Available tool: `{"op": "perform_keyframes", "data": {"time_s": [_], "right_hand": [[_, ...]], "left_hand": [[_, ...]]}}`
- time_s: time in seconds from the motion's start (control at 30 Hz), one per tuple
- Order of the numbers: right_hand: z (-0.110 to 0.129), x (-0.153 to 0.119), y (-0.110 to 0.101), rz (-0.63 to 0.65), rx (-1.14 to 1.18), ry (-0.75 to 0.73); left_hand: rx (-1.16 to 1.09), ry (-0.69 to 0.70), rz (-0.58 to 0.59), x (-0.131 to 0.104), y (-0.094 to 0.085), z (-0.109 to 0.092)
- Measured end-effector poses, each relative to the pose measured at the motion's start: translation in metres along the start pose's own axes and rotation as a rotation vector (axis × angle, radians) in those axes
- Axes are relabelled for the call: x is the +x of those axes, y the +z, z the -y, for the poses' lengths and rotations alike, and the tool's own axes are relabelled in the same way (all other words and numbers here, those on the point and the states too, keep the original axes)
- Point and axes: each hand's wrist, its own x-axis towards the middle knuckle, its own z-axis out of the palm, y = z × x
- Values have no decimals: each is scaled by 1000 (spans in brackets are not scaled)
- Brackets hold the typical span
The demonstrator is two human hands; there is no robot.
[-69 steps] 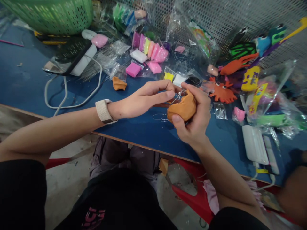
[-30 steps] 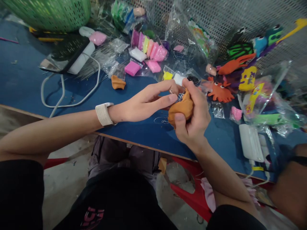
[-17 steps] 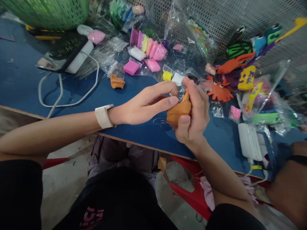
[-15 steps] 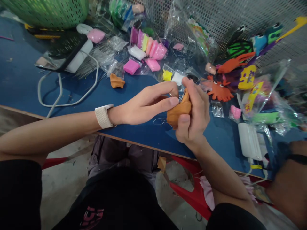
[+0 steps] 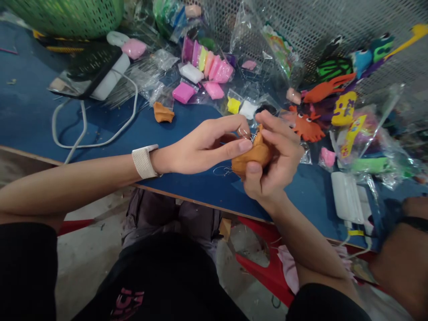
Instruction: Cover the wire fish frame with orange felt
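My right hand (image 5: 279, 156) is wrapped round a lump of orange-brown modelling clay (image 5: 249, 160), with the thumb in front and the fingers curved behind. From the left, my left hand (image 5: 210, 145) meets the lump's upper edge, its thumb tip against the clay and its forefinger bent. Thin silvery wire (image 5: 254, 135) shows at the clay's top and between the left thumb and forefinger. Below the left hand, a fine wire loop (image 5: 222, 170) hangs or lies over the blue table; I cannot tell which. A second piece of the same clay (image 5: 163, 112) lies on the table.
Packets of coloured clay, including a magenta one (image 5: 183, 92), lie across the back. An orange clay crab figure (image 5: 308, 126) stands at right, near a white power bank (image 5: 347, 198). A white cable (image 5: 96, 146) curls at left below a green basket (image 5: 76, 22). Another person's arm (image 5: 401, 258) is at far right.
My right hand's fingers have spread and shifted slightly right, showing more of the clay lump, which has turned a little. My left hand stays almost in place.
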Motion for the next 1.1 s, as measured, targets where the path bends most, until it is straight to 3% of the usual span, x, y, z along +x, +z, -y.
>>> {"op": "perform_keyframes", "data": {"time_s": [0.17,0.3,0.53,0.7,0.87,1.1], "right_hand": [[-10,3,2,-31,-56,-133],[-5,4,0,-52,-131,-117],[20,8,-3,-30,-194,47],[18,7,-5,8,-168,-27],[20,5,-10,77,-206,2],[15,5,-7,13,-191,-48]], "left_hand": [[5,24,6,-1,-1,6],[0,22,-3,-1,-2,7],[-76,-40,-32,3,1,4],[-94,-73,-26,2,1,1],[-72,-70,-25,0,0,3],[-96,-86,6,2,2,0]]}}
